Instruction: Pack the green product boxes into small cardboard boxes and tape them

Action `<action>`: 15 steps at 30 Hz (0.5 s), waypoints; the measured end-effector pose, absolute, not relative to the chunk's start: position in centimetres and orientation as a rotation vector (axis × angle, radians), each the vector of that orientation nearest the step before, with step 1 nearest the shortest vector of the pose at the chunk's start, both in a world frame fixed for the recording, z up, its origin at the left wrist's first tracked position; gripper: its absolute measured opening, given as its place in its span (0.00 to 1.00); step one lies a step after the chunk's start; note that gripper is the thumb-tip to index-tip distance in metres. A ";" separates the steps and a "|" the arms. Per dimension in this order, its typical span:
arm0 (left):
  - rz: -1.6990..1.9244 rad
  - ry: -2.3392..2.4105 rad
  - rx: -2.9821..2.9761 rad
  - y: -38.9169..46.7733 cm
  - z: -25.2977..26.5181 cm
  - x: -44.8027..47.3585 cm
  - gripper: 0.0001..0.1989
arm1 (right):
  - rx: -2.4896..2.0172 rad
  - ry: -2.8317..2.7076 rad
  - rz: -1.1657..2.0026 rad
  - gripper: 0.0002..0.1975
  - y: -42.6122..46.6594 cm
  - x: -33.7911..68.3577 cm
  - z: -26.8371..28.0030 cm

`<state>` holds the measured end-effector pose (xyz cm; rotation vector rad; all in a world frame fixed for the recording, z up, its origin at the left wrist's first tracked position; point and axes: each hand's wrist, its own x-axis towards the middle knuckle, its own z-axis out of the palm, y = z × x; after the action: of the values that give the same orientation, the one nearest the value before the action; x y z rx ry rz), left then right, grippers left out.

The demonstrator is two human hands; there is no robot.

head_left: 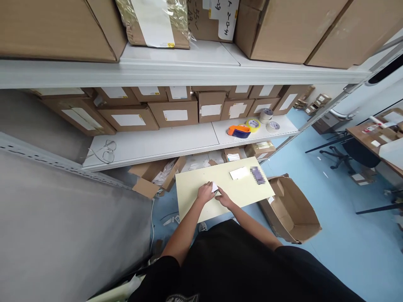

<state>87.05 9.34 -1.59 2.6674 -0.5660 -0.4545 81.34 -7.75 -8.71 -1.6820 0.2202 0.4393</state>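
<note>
Over the pale yellow board (189, 184), my two hands meet at a small white piece (214, 187) with a dark lower edge; it may be folded card or a little box, but I cannot tell which. My left hand (205, 193) is closed on its left side, fingers curled over the top. My right hand (223, 197) pinches at its lower right edge with thumb and fingertips, which partly hide it. A flat white box or pad (239, 173) lies on the board farther back. To its right is a blurred-out purplish item (257, 175).
A shelf (176, 142) behind the board carries labelled cartons (176, 113), an orange tape dispenser (239, 131) and tape rolls (272, 126). One open carton (291, 209) stands on the floor at right, another (162, 174) at left. A grey wall (69, 226) bounds the left.
</note>
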 end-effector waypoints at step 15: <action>-0.317 -0.099 2.146 12.3 -2.7 88.6 0.23 | -1.646 0.198 0.416 0.37 -6.5 81.0 -7.6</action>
<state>88.63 12.28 -2.74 2.1461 -0.0985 -0.3166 81.04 -6.54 -7.63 -1.6461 0.1975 0.4155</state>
